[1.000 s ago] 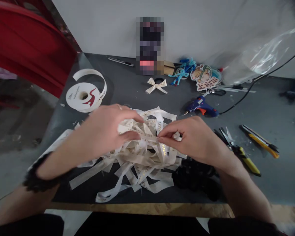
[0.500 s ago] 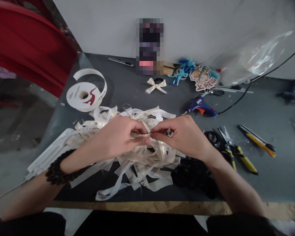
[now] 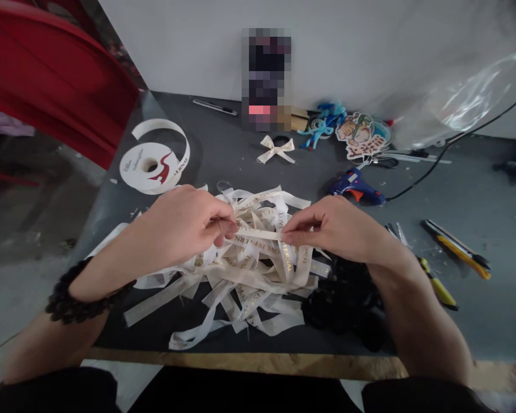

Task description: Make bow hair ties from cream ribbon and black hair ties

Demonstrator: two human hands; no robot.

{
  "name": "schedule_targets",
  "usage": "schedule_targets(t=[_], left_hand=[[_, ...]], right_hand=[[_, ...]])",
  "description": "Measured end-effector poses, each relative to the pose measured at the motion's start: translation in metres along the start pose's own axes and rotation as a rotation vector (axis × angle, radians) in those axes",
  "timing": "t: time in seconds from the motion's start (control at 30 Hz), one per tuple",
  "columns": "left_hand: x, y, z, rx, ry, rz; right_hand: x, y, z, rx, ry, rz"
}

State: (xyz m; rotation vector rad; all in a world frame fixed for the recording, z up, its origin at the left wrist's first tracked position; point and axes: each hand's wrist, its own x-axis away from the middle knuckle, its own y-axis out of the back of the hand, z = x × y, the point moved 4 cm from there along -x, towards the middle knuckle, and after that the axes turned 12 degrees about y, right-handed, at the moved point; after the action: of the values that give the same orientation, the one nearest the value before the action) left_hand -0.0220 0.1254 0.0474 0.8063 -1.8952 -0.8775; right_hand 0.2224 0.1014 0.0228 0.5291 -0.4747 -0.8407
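Observation:
A narrow cream ribbon [image 3: 259,234] is stretched level between my two hands. My left hand [image 3: 189,221] pinches its left end, and my right hand [image 3: 322,226] pinches the other end between thumb and fingers. Beneath them spreads a heap of loose cream ribbon strips [image 3: 258,272] printed with gold letters. A pile of black bands [image 3: 344,304], possibly hair ties, lies below my right hand. Farther back on the table sits a finished cream bow [image 3: 276,150] on a black band.
A ribbon spool [image 3: 148,167] stands at the back left. On the right lie a blue glue gun [image 3: 355,186] with its cord, a yellow utility knife [image 3: 458,249] and yellow-handled scissors [image 3: 441,287], partly behind my forearm. A red chair [image 3: 64,74] is beside the table [image 3: 477,212].
My hands were close together at the middle, fingers nearly touching. They have drawn apart to left and right, pulling the ribbon straight between them.

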Motion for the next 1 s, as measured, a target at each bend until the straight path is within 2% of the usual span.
schedule_targets(t=[0.3,0.43,0.53,0.77,1.0], left_hand=[[-0.002,0.007,0.011,0.115,0.023,0.075],[-0.003,0.009,0.011,0.131,0.048,0.084],[-0.004,0.009,0.012,0.114,0.074,0.072],[-0.007,0.009,0.012,0.046,0.073,-0.036],[-0.006,0.007,0.016,0.103,0.037,0.107]], right_hand=[[0.007,0.013,-0.015,0.012,-0.018,0.091],[0.009,0.016,-0.015,-0.009,-0.017,0.033],[0.009,0.017,-0.015,-0.018,-0.04,-0.022],[0.011,0.025,-0.019,0.044,-0.081,-0.053],[0.033,0.05,-0.023,0.116,-0.066,-0.023]])
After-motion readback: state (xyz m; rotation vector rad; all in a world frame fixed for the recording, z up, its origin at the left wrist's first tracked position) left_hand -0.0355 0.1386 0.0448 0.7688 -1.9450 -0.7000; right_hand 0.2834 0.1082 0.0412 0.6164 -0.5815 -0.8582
